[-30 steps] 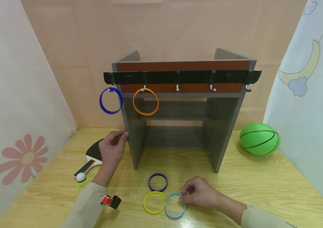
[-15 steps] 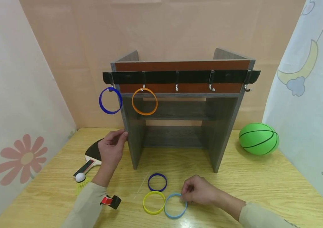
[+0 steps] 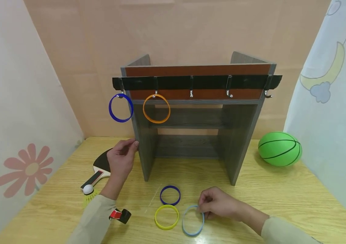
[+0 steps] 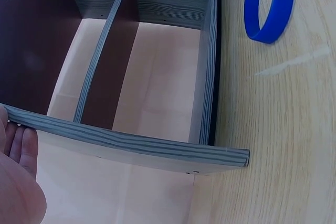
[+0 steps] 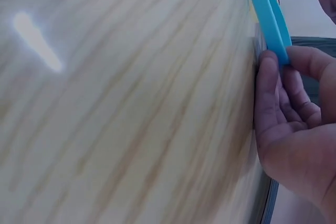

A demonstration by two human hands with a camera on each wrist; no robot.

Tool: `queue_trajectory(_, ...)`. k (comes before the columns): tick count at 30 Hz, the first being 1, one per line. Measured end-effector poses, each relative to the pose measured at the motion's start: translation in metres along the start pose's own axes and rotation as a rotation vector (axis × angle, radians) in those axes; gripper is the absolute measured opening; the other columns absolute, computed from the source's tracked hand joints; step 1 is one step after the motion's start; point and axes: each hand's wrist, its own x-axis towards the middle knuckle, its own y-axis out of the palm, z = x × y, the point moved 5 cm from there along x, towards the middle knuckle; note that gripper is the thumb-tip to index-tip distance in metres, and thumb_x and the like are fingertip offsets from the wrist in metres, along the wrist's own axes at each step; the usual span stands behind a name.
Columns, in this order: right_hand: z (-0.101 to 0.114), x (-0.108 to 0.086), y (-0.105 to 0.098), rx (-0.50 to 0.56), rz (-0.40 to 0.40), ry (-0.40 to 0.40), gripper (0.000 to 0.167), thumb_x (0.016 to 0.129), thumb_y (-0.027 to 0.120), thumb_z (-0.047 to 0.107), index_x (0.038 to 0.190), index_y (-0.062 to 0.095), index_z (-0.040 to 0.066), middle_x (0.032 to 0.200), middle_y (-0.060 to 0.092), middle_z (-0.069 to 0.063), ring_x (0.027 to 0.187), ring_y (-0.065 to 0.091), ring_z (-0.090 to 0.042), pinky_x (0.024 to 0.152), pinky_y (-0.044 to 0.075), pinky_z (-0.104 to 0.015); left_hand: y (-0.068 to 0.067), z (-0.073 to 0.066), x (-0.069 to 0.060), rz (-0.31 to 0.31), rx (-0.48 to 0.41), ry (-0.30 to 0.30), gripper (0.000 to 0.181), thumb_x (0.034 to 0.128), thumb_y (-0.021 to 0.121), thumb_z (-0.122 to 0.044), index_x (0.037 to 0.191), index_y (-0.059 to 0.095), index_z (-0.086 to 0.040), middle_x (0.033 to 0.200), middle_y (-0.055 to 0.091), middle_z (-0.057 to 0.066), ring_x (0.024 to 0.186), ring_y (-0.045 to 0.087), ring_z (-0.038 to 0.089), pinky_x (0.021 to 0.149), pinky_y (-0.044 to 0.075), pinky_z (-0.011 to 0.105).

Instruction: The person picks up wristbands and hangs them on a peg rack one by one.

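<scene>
Light-blue wristband (image 5: 266, 19) is now tilting clear of yellow wristband (image 3: 166, 228), apparently being picked up; right hand (image 3: 218, 205) is pinching it, left hand (image 3: 120, 162) is gripping grey shelf unit (image 3: 145, 145).

Wears long sleeves in pale beige, plain and matte. Toward the left edge of the desk (image 3: 313, 203), shows the left sleeve (image 3: 91, 222) with soft creases, ending in a simple cuff and leaving the wrist and left hand (image 3: 121, 159) bare. Carries beside that cuff, on the inner side, a small black fitting (image 3: 125, 216), curved in outline, joined to a bright red patch (image 3: 116, 214) with white along it. Toward the desk's right edge, shows the right sleeve (image 3: 285, 232), same beige, stopping short of a bare right hand (image 3: 220, 204); bears farther up a small dark mark (image 3: 315, 240), too small to read.
</scene>
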Motion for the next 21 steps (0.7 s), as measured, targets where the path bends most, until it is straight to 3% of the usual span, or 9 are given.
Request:
queue_trajectory(10, 0.000, -0.005, -0.006, 0.040, 0.037, -0.061, 0.014, 0.085, 0.067, 0.005, 0.085, 0.059, -0.008, 0.073, 0.061, -0.009, 0.062, 0.060, -0.018, 0.057, 0.054, -0.027, 0.000, 0.000, -0.001, 0.015, 0.000, -0.008, 0.008, 0.0790, 0.061, 0.022, 0.087, 0.062, 0.020, 0.076, 0.061, 0.029, 0.068, 0.064, 0.009, 0.062, 0.053, 0.017)
queue_trajectory(17, -0.001, -0.012, -0.015, 0.142, 0.074, -0.057, 0.018, 0.084, 0.067, 0.001, 0.086, 0.055, -0.013, 0.079, 0.062, -0.011, 0.069, 0.062, -0.022, 0.065, 0.057, -0.037, 0.000, -0.001, -0.001, 0.014, 0.003, -0.001, 0.008, 0.0788, 0.062, 0.022, 0.086, 0.062, 0.020, 0.076, 0.062, 0.028, 0.068, 0.064, 0.008, 0.062, 0.053, 0.017)
queue_trajectory(21, 0.004, -0.015, -0.022, 0.170, 0.068, -0.061, 0.020, 0.083, 0.068, 0.000, 0.087, 0.053, -0.014, 0.083, 0.063, -0.015, 0.075, 0.065, -0.029, 0.069, 0.056, -0.042, -0.003, 0.012, -0.002, 0.010, -0.013, 0.009, 0.009, 0.0788, 0.062, 0.022, 0.087, 0.063, 0.019, 0.077, 0.063, 0.027, 0.069, 0.064, 0.008, 0.062, 0.053, 0.017)
